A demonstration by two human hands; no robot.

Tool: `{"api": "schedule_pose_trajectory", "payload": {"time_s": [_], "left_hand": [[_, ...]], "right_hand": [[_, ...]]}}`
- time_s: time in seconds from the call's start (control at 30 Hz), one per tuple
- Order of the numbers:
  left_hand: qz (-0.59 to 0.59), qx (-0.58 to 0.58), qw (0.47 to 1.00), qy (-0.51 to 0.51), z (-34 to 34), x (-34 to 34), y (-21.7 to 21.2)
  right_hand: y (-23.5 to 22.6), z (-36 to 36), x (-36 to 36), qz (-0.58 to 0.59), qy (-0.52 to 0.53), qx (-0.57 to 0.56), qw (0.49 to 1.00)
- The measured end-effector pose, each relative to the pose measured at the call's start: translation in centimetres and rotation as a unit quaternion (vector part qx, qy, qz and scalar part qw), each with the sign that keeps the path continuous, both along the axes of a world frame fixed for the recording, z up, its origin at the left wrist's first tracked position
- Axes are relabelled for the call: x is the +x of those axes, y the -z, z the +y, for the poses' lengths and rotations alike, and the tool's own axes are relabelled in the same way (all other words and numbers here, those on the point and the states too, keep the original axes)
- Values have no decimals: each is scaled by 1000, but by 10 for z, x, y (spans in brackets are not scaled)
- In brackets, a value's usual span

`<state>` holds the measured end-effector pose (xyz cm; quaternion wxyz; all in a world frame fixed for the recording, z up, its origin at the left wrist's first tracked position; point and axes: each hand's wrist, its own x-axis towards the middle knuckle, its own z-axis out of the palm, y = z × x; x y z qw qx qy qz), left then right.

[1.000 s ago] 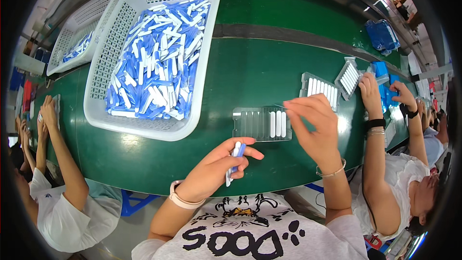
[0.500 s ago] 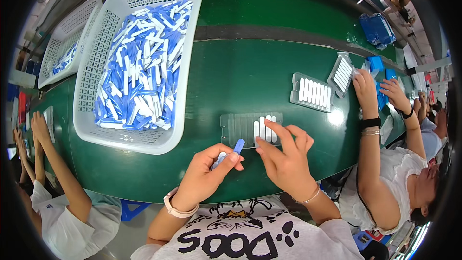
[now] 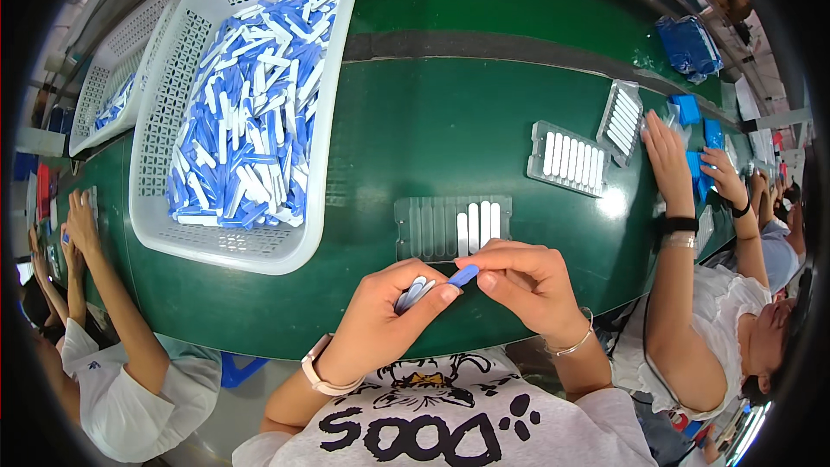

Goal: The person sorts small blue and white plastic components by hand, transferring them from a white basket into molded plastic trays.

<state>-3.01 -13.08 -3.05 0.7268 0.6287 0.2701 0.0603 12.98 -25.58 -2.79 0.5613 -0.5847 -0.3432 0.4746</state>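
My left hand (image 3: 385, 307) is closed round several slim blue-and-white plastic sticks (image 3: 415, 292) with rounded ends. One blue stick (image 3: 464, 275) juts from its fingertips toward my right hand (image 3: 532, 290), whose thumb and index finger pinch at its far end. Just beyond both hands lies a clear slotted plastic tray (image 3: 425, 227) on the green table. White sticks (image 3: 484, 223) stand side by side in its right-hand slots, while the left slots show bare plastic. My fingers cover part of the tray's near edge.
A large white basket (image 3: 316, 121) heaped with blue and white sticks stands left, another basket (image 3: 108, 108) behind it. Two filled trays (image 3: 566, 160) lie right. A co-worker's hands (image 3: 670, 160) are by blue packs (image 3: 696, 164); another person's hands (image 3: 82, 225) are at left.
My right hand has moved left from the white sticks in the tray to the blue stick. That stick has tilted from near upright toward the right. The view has shifted slightly.
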Motion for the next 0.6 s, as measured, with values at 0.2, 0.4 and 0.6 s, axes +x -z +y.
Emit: {"api": "schedule_pose_trajectory", "payload": {"time_s": [0.2, 0.4, 0.6], "left_hand": [[13, -5, 1000, 18, 2, 1, -7], [22, -9, 999, -36, -3, 0, 6], [43, -273, 955, -105, 11, 0, 2]], "right_hand": [[7, 1, 4, 4, -16, 42, 999], [-2, 13, 0, -134, 58, 45, 988], [1, 14, -5, -473, 122, 133, 863]]}}
